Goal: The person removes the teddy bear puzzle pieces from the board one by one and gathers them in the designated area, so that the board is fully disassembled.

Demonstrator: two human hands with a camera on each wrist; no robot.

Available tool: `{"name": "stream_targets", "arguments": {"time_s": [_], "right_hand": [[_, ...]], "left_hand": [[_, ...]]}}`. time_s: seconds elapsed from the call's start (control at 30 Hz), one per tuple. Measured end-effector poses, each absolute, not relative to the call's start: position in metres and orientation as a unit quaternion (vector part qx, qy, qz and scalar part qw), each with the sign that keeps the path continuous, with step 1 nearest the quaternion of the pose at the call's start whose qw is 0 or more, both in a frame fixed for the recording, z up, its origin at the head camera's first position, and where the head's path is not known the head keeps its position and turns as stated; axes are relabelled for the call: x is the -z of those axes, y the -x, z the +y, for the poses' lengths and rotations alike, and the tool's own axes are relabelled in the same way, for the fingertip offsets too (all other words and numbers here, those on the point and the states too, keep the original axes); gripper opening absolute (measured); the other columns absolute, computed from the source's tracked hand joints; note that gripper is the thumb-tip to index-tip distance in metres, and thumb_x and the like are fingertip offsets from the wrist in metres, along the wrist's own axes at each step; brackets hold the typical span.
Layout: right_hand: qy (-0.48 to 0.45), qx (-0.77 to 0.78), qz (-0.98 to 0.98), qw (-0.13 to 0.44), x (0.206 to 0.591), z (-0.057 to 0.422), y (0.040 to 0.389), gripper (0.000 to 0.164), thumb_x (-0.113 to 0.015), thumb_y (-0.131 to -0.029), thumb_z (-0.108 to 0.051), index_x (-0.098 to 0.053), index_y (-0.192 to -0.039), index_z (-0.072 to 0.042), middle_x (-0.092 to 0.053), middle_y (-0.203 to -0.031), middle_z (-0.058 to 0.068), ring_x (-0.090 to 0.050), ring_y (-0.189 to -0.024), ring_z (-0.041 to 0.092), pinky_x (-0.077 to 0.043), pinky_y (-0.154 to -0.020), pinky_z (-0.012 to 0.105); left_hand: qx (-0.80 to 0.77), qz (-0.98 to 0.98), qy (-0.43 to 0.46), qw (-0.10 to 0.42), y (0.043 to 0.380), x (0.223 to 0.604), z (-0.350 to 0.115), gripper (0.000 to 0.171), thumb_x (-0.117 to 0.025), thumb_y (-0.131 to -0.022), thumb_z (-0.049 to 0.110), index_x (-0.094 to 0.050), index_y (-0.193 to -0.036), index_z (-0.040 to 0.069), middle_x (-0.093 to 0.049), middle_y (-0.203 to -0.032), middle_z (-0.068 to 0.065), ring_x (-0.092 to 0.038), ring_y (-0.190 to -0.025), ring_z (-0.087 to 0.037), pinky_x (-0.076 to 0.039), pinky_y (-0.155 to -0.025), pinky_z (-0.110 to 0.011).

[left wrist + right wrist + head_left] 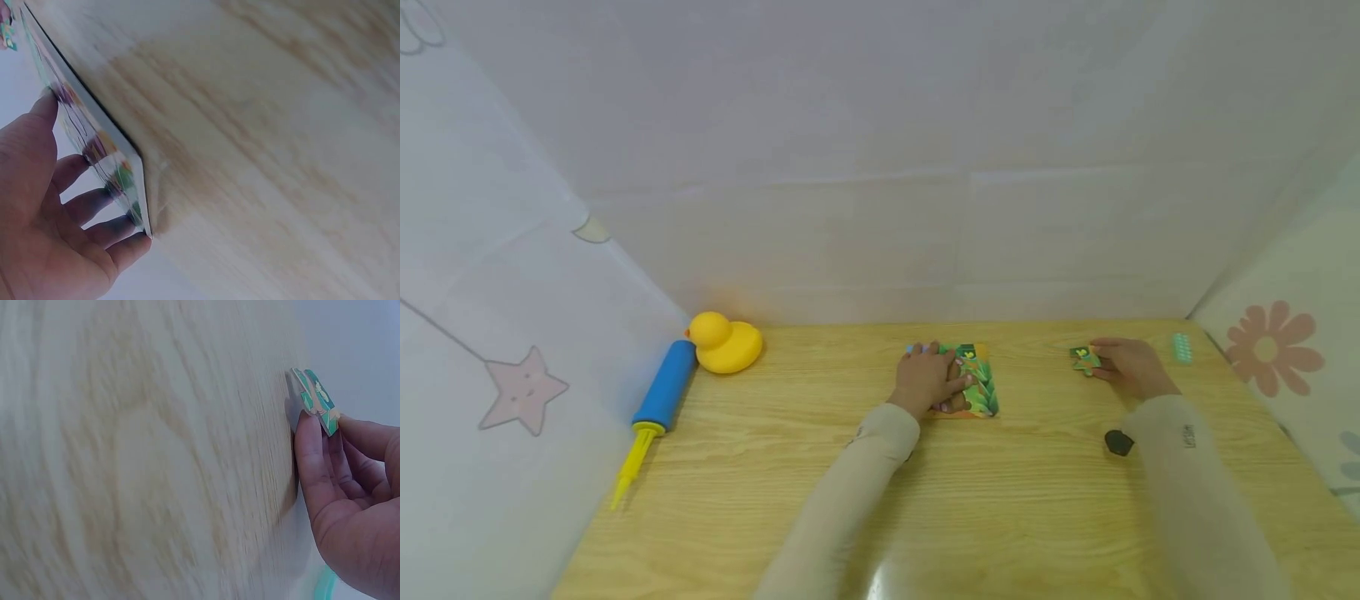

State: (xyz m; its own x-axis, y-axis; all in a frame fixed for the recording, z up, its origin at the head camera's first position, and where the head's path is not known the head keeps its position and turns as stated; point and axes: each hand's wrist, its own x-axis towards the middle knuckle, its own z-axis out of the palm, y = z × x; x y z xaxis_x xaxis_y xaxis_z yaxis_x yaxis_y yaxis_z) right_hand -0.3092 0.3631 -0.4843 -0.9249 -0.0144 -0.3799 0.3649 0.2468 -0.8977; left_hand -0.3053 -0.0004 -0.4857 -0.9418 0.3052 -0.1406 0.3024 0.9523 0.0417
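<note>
Puzzle piece [1083, 360] is pinched in the fingers of the right hand [1131, 367], well to the right of the picture board [986, 395], where the left hand [922, 379] rests, fingers apart

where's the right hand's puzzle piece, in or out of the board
Out: the right hand pinches the puzzle piece, with tabletop showing between it and the board.

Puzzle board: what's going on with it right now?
A person's left hand rests on the board, which lies flat on the table. Away to its right, the right hand pinches a small puzzle piece, apart from the board. The duck and pump sit untouched at the left.
</note>
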Motion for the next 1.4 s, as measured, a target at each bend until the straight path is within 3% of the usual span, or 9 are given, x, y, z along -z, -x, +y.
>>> {"name": "stream_targets", "arguments": {"time_s": [0.3,0.37,0.4,0.57,0.83,1.27,1.4], "right_hand": [[-0.114,0.576,0.796,0.145,0.486,0.377,0.307,0.057,-0.04,-0.11,-0.024,-0.026,-0.158,0.004,-0.02,-0.163,0.028,-0.064,-0.089,-0.007,-0.058,-0.091,0.021],[-0.121,0.578,0.795,0.136,0.486,0.376,0.306,0.056,-0.043,-0.11,-0.022,-0.029,-0.157,0.005,-0.026,-0.16,0.028,-0.066,-0.088,-0.005,-0.058,-0.091,0.023],[-0.121,0.575,0.798,0.133,0.485,0.377,0.305,0.056,-0.045,-0.109,-0.022,-0.031,-0.156,0.006,-0.037,-0.153,0.028,-0.067,-0.087,-0.004,-0.059,-0.09,0.023],[-0.111,0.536,0.829,0.117,0.479,0.378,0.302,0.054,-0.05,-0.107,-0.02,-0.039,-0.15,0.011,-0.063,-0.121,0.011,-0.072,-0.082,0.0,-0.061,-0.084,0.024],[-0.105,0.525,0.837,0.117,0.473,0.38,0.3,0.054,-0.049,-0.108,-0.02,-0.038,-0.149,0.014,-0.067,-0.099,-0.007,-0.072,-0.081,0.0,-0.061,-0.083,0.025],[-0.11,0.494,0.856,0.108,0.476,0.386,0.302,0.058,-0.046,-0.108,-0.027,-0.039,-0.146,0.016,-0.071,-0.11,0.002,-0.068,-0.081,-0.006,-0.061,-0.084,0.026],[-0.12,0.47,0.871,0.083,0.475,0.382,0.306,0.059,-0.044,-0.107,-0.031,-0.043,-0.146,0.014,-0.069,-0.119,0.015,-0.068,-0.078,-0.003,-0.062,-0.08,0.024]], "left_hand": [[-0.022,0.986,-0.149,0.071,0.305,0.486,0.001,0.071,-0.043,-0.096,0.073,-0.044,-0.154,0.033,-0.04,-0.162,-0.004,-0.035,-0.151,-0.035,-0.038,-0.12,-0.05],[-0.027,0.986,-0.146,0.072,0.305,0.487,0.002,0.071,-0.043,-0.096,0.073,-0.045,-0.154,0.033,-0.039,-0.163,-0.004,-0.034,-0.151,-0.035,-0.036,-0.121,-0.051],[-0.029,0.986,-0.144,0.072,0.305,0.487,0.002,0.07,-0.043,-0.096,0.073,-0.045,-0.154,0.033,-0.039,-0.163,-0.004,-0.034,-0.151,-0.035,-0.036,-0.121,-0.051],[-0.036,0.987,-0.139,0.074,0.303,0.485,0.003,0.069,-0.044,-0.095,0.072,-0.046,-0.153,0.034,-0.038,-0.163,-0.003,-0.033,-0.152,-0.034,-0.036,-0.121,-0.051],[-0.035,0.987,-0.138,0.075,0.3,0.484,0.002,0.07,-0.044,-0.096,0.072,-0.045,-0.153,0.033,-0.038,-0.163,-0.003,-0.033,-0.152,-0.033,-0.036,-0.121,-0.05],[-0.037,0.988,-0.134,0.064,0.298,0.487,0.004,0.071,-0.046,-0.094,0.074,-0.046,-0.153,0.034,-0.04,-0.162,-0.003,-0.036,-0.15,-0.031,-0.037,-0.12,-0.049],[-0.04,0.988,-0.132,0.07,0.299,0.485,0.004,0.071,-0.046,-0.095,0.072,-0.044,-0.154,0.033,-0.038,-0.163,-0.003,-0.035,-0.151,-0.031,-0.037,-0.12,-0.05]]}}
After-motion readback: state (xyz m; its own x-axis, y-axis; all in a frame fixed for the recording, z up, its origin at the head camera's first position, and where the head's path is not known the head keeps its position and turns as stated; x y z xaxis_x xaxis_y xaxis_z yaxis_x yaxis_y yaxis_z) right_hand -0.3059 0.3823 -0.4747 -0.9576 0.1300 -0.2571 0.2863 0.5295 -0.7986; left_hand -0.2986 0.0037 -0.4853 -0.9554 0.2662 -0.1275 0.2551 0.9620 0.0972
